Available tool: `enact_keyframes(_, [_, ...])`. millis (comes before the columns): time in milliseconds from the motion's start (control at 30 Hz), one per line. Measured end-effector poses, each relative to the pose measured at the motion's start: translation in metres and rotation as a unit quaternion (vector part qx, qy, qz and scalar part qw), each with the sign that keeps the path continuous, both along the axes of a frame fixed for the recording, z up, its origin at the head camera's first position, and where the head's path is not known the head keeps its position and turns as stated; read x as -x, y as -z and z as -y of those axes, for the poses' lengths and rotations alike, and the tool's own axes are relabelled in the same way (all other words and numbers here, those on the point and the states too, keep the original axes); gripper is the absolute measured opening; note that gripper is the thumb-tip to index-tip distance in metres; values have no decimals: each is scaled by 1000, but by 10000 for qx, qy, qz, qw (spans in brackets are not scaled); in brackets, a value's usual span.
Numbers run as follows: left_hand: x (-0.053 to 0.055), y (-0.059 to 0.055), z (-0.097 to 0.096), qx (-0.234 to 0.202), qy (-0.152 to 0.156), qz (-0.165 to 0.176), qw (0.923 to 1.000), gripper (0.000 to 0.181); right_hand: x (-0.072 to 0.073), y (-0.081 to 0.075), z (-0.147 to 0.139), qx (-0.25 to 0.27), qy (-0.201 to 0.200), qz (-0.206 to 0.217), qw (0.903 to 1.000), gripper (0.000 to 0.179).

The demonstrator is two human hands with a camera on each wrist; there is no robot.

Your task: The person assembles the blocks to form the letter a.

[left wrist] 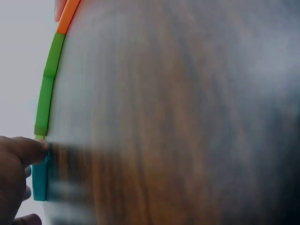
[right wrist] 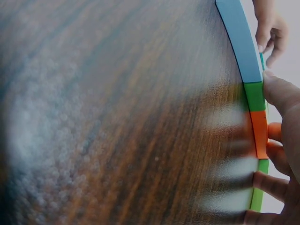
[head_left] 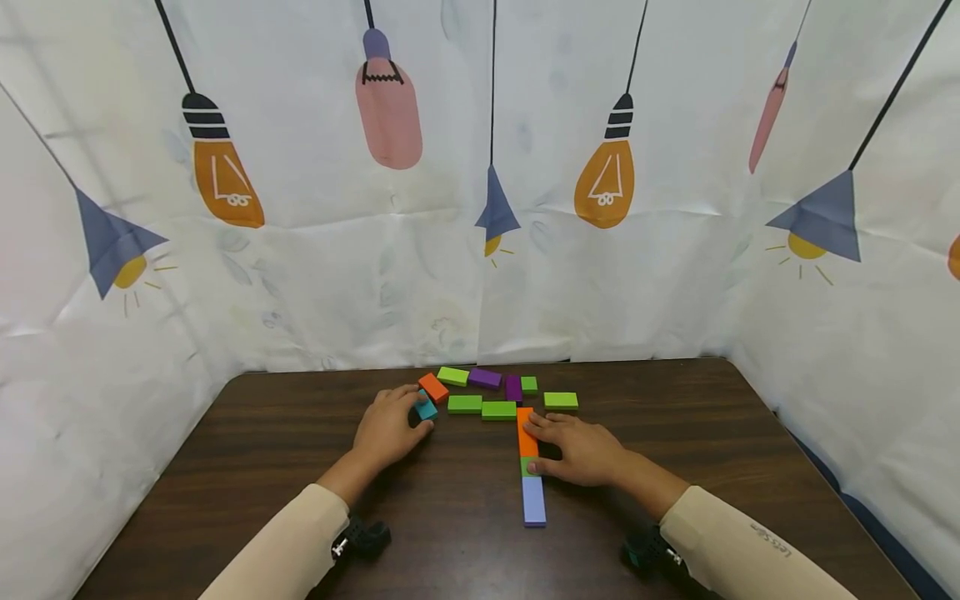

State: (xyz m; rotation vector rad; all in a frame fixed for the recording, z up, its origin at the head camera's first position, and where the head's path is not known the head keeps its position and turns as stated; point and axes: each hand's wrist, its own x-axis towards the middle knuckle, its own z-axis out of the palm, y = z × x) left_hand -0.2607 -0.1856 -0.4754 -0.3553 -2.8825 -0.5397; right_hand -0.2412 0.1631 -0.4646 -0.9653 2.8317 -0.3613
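In the head view my left hand [head_left: 387, 427] is at a teal block [head_left: 425, 407], its fingertips at the far side and its thumb by the near side. The left wrist view shows that thumb [left wrist: 30, 149] against the teal block [left wrist: 40, 180]. My right hand [head_left: 581, 450] has spread fingers: fingertips touch an orange block [head_left: 527, 437], and the thumb touches a small green block [head_left: 527, 468]. A long lavender block [head_left: 533, 502] continues this straight column toward me. Part of the small green block is hidden under the thumb.
Beyond the hands, an orange block [head_left: 433, 387], lime block [head_left: 453, 376], purple block [head_left: 485, 378] and upright-lying purple block [head_left: 513, 388] form a bent outline. Green blocks [head_left: 465, 405] line its near side; another green block [head_left: 561, 401] lies right. A patterned curtain [head_left: 480, 292] surrounds the table [head_left: 300, 433].
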Motion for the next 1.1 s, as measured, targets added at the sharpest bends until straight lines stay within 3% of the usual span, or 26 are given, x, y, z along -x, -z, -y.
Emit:
enact_keyframes(267, [2,-1,6,184,124,58,9997,39,-1,-1,-1,36,-18,-24,10000,74])
enact_keyframes(533, [-5,-3,11,374,148,60,9992,41,0,1,0,-26,-26,-26,10000,75])
enact_keyframes(833, [-6,-3,18,386,499,-171,9979,30,1,3,0,-48,-44,-55,10000,75])
enact_keyframes(1100, [-4,-4,21,323,775,-108,9964,27,0,1,0,-26,-28,-35,10000,75])
